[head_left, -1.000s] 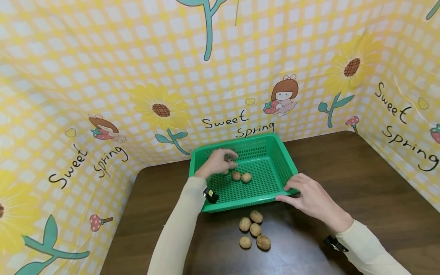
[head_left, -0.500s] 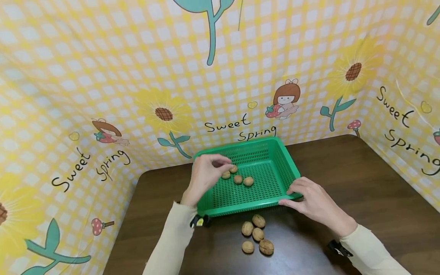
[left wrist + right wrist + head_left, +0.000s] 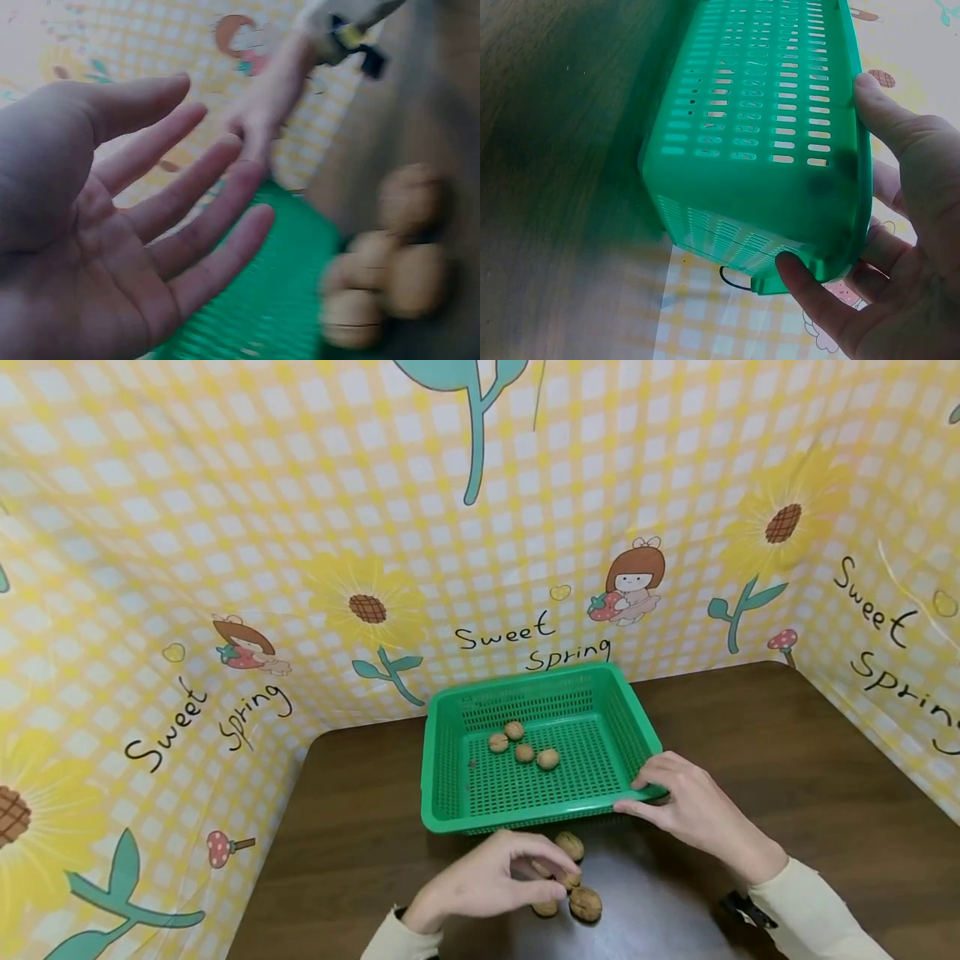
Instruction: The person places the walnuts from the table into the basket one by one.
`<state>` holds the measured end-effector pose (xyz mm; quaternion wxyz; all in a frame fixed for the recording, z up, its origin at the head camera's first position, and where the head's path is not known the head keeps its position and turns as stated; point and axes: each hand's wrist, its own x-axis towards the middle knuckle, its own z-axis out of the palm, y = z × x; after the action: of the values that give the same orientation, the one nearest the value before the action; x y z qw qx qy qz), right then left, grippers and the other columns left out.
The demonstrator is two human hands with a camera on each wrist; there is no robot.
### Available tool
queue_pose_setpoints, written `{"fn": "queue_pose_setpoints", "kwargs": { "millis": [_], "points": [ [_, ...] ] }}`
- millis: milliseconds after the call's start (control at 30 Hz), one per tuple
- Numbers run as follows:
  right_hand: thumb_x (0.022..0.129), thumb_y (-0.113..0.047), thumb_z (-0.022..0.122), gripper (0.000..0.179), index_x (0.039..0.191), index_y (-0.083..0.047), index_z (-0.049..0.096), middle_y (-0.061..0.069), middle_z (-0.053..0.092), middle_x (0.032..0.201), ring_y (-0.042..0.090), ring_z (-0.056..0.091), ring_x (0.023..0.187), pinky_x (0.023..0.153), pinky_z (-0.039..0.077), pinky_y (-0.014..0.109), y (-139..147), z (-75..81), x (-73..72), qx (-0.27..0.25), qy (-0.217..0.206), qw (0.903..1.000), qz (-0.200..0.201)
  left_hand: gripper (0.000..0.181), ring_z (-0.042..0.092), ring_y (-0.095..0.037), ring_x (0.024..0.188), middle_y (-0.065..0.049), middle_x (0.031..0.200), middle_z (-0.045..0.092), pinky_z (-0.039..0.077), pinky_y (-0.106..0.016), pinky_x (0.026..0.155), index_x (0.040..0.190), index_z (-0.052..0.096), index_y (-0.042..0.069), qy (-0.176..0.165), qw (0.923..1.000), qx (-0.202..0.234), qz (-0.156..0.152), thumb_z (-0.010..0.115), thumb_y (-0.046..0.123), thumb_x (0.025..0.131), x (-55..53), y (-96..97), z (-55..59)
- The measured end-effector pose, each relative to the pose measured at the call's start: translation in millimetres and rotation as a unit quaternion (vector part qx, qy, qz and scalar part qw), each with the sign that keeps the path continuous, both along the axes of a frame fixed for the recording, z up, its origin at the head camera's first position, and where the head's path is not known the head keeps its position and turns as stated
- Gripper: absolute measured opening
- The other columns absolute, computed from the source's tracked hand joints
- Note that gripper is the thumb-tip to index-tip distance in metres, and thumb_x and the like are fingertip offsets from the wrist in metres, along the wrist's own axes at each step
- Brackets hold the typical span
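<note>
Apparently near halfway: four walnuts (image 3: 524,752) inside green basket (image 3: 525,818), five walnuts (image 3: 586,905) remaining on bench (image 3: 360,827). Left hand (image 3: 491,875) near those, empty, fingers loose; right hand (image 3: 701,810) grips basket's front corner.

The dark brown, wood-grained counter (image 3: 787,760) extends to the left and right of a green, slotted basket (image 3: 525,817) standing on it. Just in front of the basket, five walnuts (image 3: 585,905) lie clustered directly on the surface, one nearest the basket's front rim.
</note>
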<state>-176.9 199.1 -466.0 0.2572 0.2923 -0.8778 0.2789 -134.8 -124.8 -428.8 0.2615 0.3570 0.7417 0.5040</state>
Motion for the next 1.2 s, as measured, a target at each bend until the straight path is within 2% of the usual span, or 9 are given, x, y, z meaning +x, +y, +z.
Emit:
{"fn": "queue_pose_setpoints", "kwargs": {
  "millis": [67,167,300,400,533,733,967,1100,1200],
  "points": [
    [0.074,-0.031,0.098,0.025,0.084,-0.024,0.077,-0.011,0.07,0.09,0.009,0.065,0.088,0.073,0.06,0.036,-1,0.1,-0.5,0.0,0.004,1.0,0.001,0.028,0.074,-0.009,0.109,-0.02,0.125,0.074,0.06,-0.023,0.094,0.128,0.075,0.006,0.004,0.9998,-0.006,0.016,0.072,0.018,0.104,5.3,-1.1,-13.1],
    [0.074,-0.031,0.098,0.025,0.084,-0.023,0.077,-0.011,0.071,0.09,0.01,0.065,0.088,0.074,0.061,0.037,-1,2.1,-2.3,0.0,0.007,1.0,-0.001,0.017,0.07,-0.001,0.098,-0.006,0.109,0.077,0.059,-0.02,0.085,0.117,0.079,0.011,0.065,0.9952,-0.049,0.055,0.074,0.02,0.103,8.2,-6.8,-28.5],
    [0.075,-0.031,0.098,0.024,0.084,-0.023,0.077,-0.011,0.071,0.09,0.01,0.065,0.089,0.075,0.061,0.039,1,5.0,-2.9,0.005,0.004,1.0,-0.006,0.01,0.063,0.007,0.09,0.013,0.099,0.071,0.056,-0.017,0.078,0.109,0.078,0.022,0.153,0.9766,-0.124,0.086,0.078,0.026,0.1,11.0,-13.8,-47.0],
    [0.074,-0.031,0.098,0.024,0.083,-0.024,0.077,-0.011,0.071,0.09,0.01,0.065,0.089,0.075,0.061,0.039,3,5.3,-1.3,0.008,0.0,0.9999,-0.008,0.017,0.061,0.006,0.093,0.016,0.104,0.068,0.055,-0.017,0.081,0.114,0.076,0.026,0.172,0.9683,-0.156,0.093,0.081,0.028,0.098,14.5,-14.6,-59.9],
    [0.075,-0.032,0.098,0.024,0.084,-0.024,0.077,-0.011,0.071,0.091,0.01,0.065,0.089,0.075,0.061,0.039,2,3.4,1.2,0.006,-0.008,0.9999,-0.009,0.024,0.061,0.007,0.095,0.017,0.108,0.068,0.054,-0.017,0.083,0.119,0.075,0.028,0.18,0.964,-0.171,0.095,0.082,0.028,0.096,17.9,-14.3,-70.2],
    [0.074,-0.032,0.098,0.025,0.084,-0.025,0.077,-0.012,0.07,0.09,0.009,0.065,0.088,0.074,0.061,0.037,0,-0.5,4.1,0.002,-0.012,0.9999,-0.01,0.023,0.062,0.007,0.092,0.015,0.108,0.071,0.054,-0.015,0.08,0.121,0.075,0.025,0.186,0.9654,-0.163,0.082,0.08,0.025,0.098,20.4,-14.7,-74.5],
    [0.074,-0.031,0.098,0.025,0.084,-0.024,0.076,-0.011,0.07,0.09,0.009,0.064,0.088,0.074,0.06,0.038,-1,-0.3,2.9,0.004,-0.011,0.9999,-0.008,0.023,0.063,0.006,0.092,0.014,0.108,0.071,0.054,-0.016,0.077,0.121,0.077,0.023,0.153,0.973,-0.15,0.087,0.08,0.028,0.099,19.0,-19.6,-68.4],
    [0.074,-0.031,0.098,0.025,0.084,-0.024,0.077,-0.011,0.07,0.09,0.009,0.064,0.088,0.074,0.061,0.038,-1,0.2,2.5,0.005,-0.013,0.9999,-0.008,0.023,0.064,0.005,0.092,0.014,0.107,0.071,0.055,-0.016,0.077,0.121,0.077,0.024,0.158,0.9727,-0.145,0.088,0.08,0.027,0.098,18.9,-20.7,-65.6],
    [0.075,-0.031,0.098,0.024,0.084,-0.024,0.077,-0.011,0.071,0.09,0.01,0.065,0.088,0.074,0.061,0.038,-1,0.5,2.1,0.004,-0.015,0.9998,-0.009,0.024,0.064,0.006,0.092,0.015,0.106,0.072,0.055,-0.015,0.078,0.121,0.078,0.023,0.178,0.9703,-0.145,0.075,0.08,0.028,0.098,17.5,-19.1,-62.3]
  ]
}}
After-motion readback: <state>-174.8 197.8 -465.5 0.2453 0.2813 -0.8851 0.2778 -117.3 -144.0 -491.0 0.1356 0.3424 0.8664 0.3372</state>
